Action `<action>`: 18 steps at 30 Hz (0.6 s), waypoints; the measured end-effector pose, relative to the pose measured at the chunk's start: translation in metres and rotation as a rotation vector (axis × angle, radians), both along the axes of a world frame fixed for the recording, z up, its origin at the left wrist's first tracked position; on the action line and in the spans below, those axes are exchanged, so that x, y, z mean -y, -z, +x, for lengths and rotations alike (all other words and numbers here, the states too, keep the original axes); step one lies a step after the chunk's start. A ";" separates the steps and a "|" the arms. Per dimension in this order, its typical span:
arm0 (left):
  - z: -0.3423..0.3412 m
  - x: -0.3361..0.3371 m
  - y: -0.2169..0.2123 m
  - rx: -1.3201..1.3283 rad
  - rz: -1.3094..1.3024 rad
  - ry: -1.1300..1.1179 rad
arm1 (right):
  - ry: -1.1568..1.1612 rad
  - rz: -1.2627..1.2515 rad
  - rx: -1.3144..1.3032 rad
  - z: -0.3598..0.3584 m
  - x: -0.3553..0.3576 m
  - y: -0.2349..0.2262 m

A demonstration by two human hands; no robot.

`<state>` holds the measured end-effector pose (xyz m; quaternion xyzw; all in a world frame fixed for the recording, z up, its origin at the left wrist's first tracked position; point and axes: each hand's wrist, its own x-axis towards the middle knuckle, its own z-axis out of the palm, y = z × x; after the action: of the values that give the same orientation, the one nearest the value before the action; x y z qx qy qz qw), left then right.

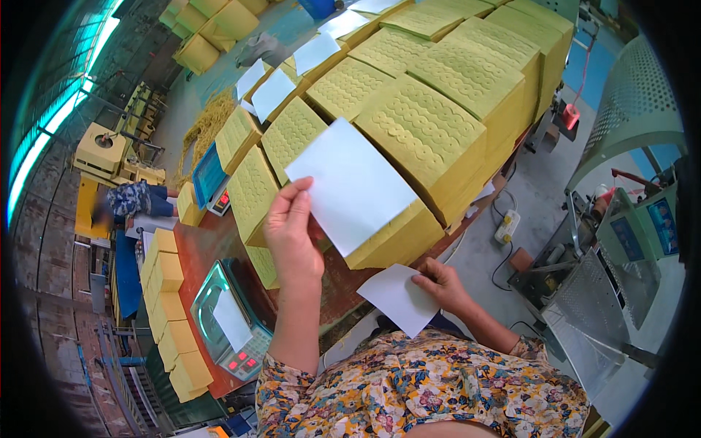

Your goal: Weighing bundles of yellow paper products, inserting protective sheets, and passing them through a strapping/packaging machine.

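My left hand (296,230) pinches the edge of a white paper sheet (358,186) between thumb and fingers. That sheet lies over the top of a near stack of yellow paper (398,237). Lower down, close to my body, my right hand (442,285) grips a second white sheet (398,298) by its right side. Around them stand tall stacks of yellow embossed paper (420,128), their tops marked with rows of round coin-like patterns. White sheets (274,95) rest on several stacks farther back.
A digital scale (237,321) with a white sheet on its pan stands left on the red table (197,255). Yellow blocks (171,321) line the table's left edge. Perforated metal machinery (577,306) is at right, near a power strip (507,226). Another person (139,201) is far left.
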<state>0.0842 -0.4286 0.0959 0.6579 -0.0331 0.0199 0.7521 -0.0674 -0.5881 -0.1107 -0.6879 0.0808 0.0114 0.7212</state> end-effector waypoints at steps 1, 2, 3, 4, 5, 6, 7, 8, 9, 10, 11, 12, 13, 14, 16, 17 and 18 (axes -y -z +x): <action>-0.003 0.001 0.000 0.000 0.000 0.000 | 0.000 0.000 0.000 0.001 0.000 -0.003; -0.007 0.004 -0.001 -0.013 0.087 -0.037 | -0.010 -0.011 0.003 0.001 0.001 -0.010; -0.008 0.005 -0.002 -0.025 0.173 -0.075 | -0.021 -0.023 0.006 0.002 0.000 -0.014; -0.007 0.003 0.003 0.018 0.204 -0.075 | -0.020 -0.025 0.002 0.001 0.000 -0.014; -0.006 0.003 0.003 0.014 0.202 -0.074 | -0.008 -0.025 0.012 0.000 0.000 -0.013; -0.006 0.003 0.003 0.034 0.230 -0.053 | 0.002 -0.025 0.021 -0.001 0.000 -0.013; -0.005 0.002 0.002 0.059 0.260 -0.036 | -0.002 -0.024 0.022 0.000 0.000 -0.012; -0.006 0.002 0.001 0.059 0.261 -0.040 | -0.011 -0.030 0.014 0.000 0.000 -0.011; -0.008 0.004 -0.001 0.035 0.278 -0.045 | -0.019 -0.035 0.005 0.000 0.000 -0.009; -0.009 0.004 -0.001 0.009 0.294 -0.046 | -0.020 -0.035 0.005 0.001 -0.001 -0.008; -0.009 0.004 0.000 0.008 0.295 -0.047 | -0.016 -0.026 0.011 0.001 -0.002 -0.007; -0.007 0.003 0.000 0.035 0.326 -0.044 | -0.011 -0.016 0.017 0.001 -0.002 -0.006; -0.005 0.003 0.002 0.061 0.358 -0.040 | -0.011 -0.016 0.016 0.002 -0.002 -0.005; -0.003 0.002 0.002 0.059 0.358 -0.039 | -0.014 -0.026 0.013 0.002 -0.002 -0.004; 0.000 0.000 0.003 0.100 0.440 -0.016 | -0.016 -0.036 0.008 0.001 -0.001 -0.004; 0.001 -0.001 0.004 0.098 0.441 -0.015 | -0.016 -0.035 0.010 0.001 -0.001 -0.005; 0.001 -0.002 0.004 0.096 0.450 -0.014 | -0.015 -0.033 0.011 0.000 -0.001 -0.006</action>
<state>0.0848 -0.4262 0.0921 0.8077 -0.0678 0.0486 0.5837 -0.0670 -0.5873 -0.1046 -0.7004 0.0717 0.0118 0.7100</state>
